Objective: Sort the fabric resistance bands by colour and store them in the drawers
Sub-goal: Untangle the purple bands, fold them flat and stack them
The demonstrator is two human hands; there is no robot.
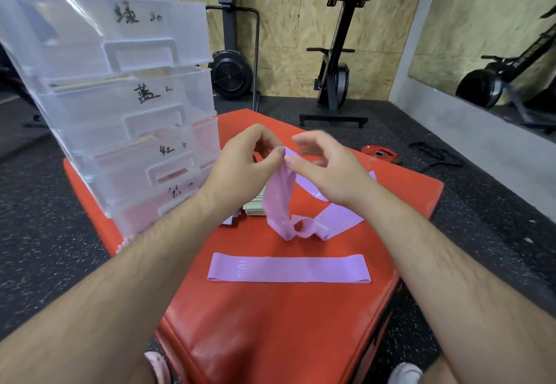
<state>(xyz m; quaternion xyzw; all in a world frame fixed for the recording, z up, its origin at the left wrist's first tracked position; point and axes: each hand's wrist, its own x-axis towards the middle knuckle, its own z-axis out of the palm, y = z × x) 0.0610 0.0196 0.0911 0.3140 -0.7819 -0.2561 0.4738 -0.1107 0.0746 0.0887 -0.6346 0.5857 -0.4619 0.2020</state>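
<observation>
Drawers stand left (handwritten labels); flat band lies near.

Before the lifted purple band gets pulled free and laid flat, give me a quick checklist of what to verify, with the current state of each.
1. Grip on the lifted band: left hand and right hand both pinch its top end. Ok.
2. Lifted band free of the others: its lower end is twisted with another band on the mat. Not ok.
3. Flat band laid out straight, apart from the tangle. Ok.
4. Bare space on the red mat for laying the next one. Ok.
5. Drawers open to receive bands: all look shut. Not ok.
6. Which drawer label means purple: handwriting too blurred. Cannot tell.
</observation>
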